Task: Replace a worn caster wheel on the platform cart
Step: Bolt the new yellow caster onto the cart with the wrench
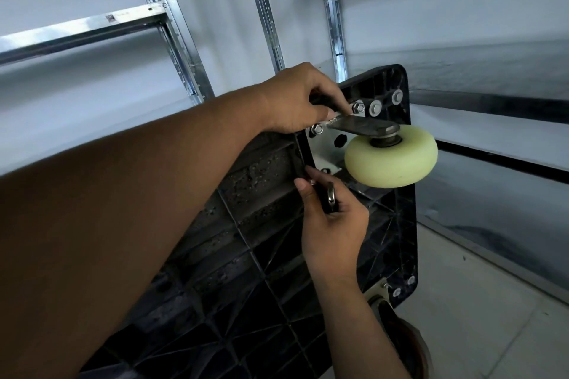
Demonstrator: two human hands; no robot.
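Head view looks down two bare forearms at one black platform cart (271,255), tipped so its ribbed underside faces the camera across the centre and lower middle of the frame. One pale yellow-green caster wheel (391,160) sticks out at centre right, carried in a metal fork (360,128) on a light mounting plate (323,152) at the cart's upper corner. Four fasteners (375,108) show around that plate, along the upper edge and the left corner.

One left hand (292,98), reaching in from the left edge, has its fingers curled round a dark-handled tool (326,101) whose tip sits at the second fastener from the left. One right hand (334,224), coming up from the bottom of the frame, grips a second dark tool with a metal ring (331,198); its thumb and forefinger reach toward the plate's lower left edge. What this tool meets there is hidden by the fingers.

A second, darker wheel (406,344) shows at lower right, partly behind the right forearm, with three bolts (397,292) on the cart corner above it.

Three slotted metal shelf uprights (264,9) rise across the upper half of the frame. Pale floor tiles (492,317) fill the lower right.
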